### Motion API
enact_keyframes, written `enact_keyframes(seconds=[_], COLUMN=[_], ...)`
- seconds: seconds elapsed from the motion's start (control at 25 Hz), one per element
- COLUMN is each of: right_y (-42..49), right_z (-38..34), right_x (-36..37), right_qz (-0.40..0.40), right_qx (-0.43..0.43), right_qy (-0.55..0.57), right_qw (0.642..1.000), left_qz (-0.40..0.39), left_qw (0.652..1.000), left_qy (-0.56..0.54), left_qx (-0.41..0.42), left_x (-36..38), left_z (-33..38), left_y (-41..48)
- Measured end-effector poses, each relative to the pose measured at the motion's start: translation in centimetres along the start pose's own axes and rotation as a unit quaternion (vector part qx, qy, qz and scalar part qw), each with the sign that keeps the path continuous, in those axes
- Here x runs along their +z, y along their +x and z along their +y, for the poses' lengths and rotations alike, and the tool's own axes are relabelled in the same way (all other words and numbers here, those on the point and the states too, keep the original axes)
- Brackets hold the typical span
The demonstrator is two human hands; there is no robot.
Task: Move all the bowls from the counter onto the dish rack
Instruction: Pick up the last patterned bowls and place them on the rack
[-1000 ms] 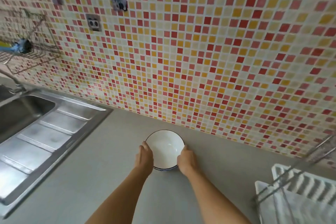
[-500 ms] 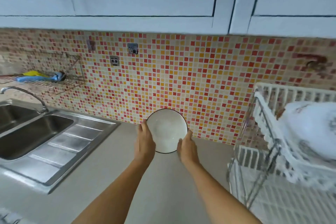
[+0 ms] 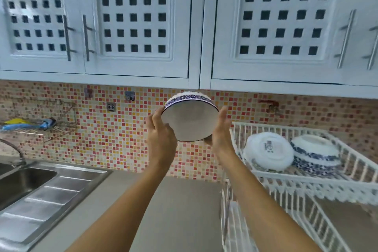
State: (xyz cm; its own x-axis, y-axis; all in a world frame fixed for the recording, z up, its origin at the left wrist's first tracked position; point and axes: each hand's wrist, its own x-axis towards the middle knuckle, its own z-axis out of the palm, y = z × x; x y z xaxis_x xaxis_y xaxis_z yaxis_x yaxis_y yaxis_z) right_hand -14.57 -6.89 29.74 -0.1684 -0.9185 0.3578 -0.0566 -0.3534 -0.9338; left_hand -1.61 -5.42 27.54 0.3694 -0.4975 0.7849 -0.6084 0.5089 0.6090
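A white bowl point(image 3: 191, 120) with a blue patterned band outside is held up in the air, tilted so its inside faces me. My left hand point(image 3: 161, 135) grips its left rim and my right hand point(image 3: 222, 131) grips its right rim. To the right stands a white two-tier dish rack point(image 3: 306, 182). On its upper tier lie an upside-down white bowl point(image 3: 269, 151) and a stack of upside-down blue-patterned bowls point(image 3: 315, 155). The held bowl is left of the rack and above its upper tier.
A steel sink with drainboard point(image 3: 43, 188) fills the lower left. The grey counter point(image 3: 180, 210) runs between sink and rack. A wire wall shelf point(image 3: 41, 127) holds blue and yellow items. White upper cabinets point(image 3: 143, 20) hang overhead, close above the bowl.
Both hands lifted the bowl off the counter and raised it up and rightward, tipping it toward me. My view swung upward, bringing the cabinets and rack into sight.
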Motion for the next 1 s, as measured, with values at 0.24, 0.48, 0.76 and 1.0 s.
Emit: enact_keyframes(seconds=[0.24, 0.48, 0.76, 1.0], right_y=[1.5, 3.9, 6.4, 8.9], right_z=[-5.0, -4.1, 0.4, 4.2], right_x=[-11.6, -26.9, -40.3, -44.0], right_qz=[0.042, 0.001, -0.093, -0.167], right_qx=[-0.012, -0.061, -0.131, -0.104], right_qy=[0.054, -0.014, -0.239, -0.370], right_qw=[0.998, 0.998, 0.958, 0.908], left_qz=[-0.050, -0.171, -0.342, -0.376], left_qw=[0.975, 0.948, 0.899, 0.890], left_qy=[-0.208, -0.265, -0.259, -0.221], left_qx=[0.055, 0.041, -0.090, -0.133], left_x=[6.4, 15.2, 24.3, 27.9], left_z=[8.1, 16.3, 19.1, 19.3], left_y=[-0.6, -3.4, -6.0, -9.7])
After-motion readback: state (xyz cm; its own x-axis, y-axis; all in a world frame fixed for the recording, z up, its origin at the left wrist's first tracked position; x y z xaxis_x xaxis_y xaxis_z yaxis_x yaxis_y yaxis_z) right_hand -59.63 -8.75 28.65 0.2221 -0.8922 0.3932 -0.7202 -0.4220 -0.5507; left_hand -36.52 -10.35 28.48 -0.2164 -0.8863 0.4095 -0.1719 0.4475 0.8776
